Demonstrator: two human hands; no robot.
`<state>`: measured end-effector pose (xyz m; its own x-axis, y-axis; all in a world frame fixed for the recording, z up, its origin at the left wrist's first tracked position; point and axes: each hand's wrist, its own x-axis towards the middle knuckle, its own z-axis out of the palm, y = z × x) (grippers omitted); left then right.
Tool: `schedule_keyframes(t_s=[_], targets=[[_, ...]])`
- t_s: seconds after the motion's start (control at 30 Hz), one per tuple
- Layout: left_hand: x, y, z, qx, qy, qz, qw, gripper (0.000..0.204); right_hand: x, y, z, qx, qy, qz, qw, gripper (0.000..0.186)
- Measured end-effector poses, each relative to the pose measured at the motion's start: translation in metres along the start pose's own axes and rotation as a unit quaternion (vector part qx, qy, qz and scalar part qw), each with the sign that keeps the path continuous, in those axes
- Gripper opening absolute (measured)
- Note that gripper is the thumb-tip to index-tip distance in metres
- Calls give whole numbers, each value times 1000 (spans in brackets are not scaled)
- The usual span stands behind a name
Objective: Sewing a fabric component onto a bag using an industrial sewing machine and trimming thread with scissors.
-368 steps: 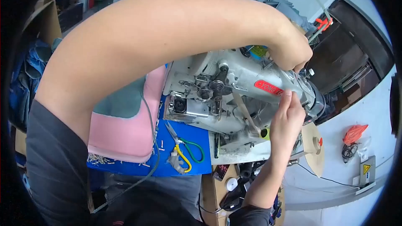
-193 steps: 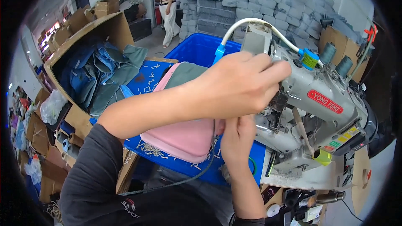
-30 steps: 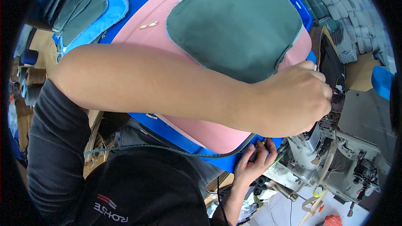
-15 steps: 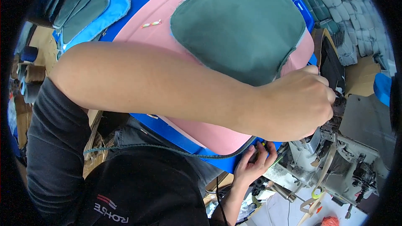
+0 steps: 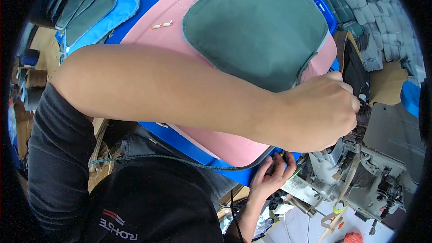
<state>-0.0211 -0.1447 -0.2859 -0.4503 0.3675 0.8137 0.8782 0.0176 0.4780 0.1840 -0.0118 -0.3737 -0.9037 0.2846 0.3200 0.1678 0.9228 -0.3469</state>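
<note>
My left forearm reaches across from the left, over a pink board and the edge of a dark green padded fabric piece (image 5: 256,27). My left hand (image 5: 317,112) is curled closed against the dark metal parts of a sewing machine (image 5: 330,166); what its fingers hold is hidden. Lower down, my right hand (image 5: 272,175) has bent fingers at the blue table's edge, around something dark I cannot make out. A long dark green cord (image 5: 193,164) runs across my lap and passes out of sight beside the right hand.
The pink board (image 5: 148,40) lies on a blue table (image 5: 148,0); a small striped wrapped stick (image 5: 162,25) rests on it. Green and blue fabric pieces (image 5: 96,13) lie at far left, near thread spools (image 5: 36,78). Grey bundles (image 5: 360,4) are stacked at far right.
The whole view shifts very slightly. Both hands stay in nearly the same place and pose.
</note>
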Motion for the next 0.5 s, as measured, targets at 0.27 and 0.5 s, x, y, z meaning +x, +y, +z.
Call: schedule_keyframes(t_s=[0.27, 0.5], targets=[[0, -2, 1, -7, 28, 20, 999, 9, 0, -1, -1, 2, -5, 7, 1000, 22], [2, -3, 0, 1, 15, 27, 1000, 9, 0, 0, -2, -16, -13, 6, 1000, 23]])
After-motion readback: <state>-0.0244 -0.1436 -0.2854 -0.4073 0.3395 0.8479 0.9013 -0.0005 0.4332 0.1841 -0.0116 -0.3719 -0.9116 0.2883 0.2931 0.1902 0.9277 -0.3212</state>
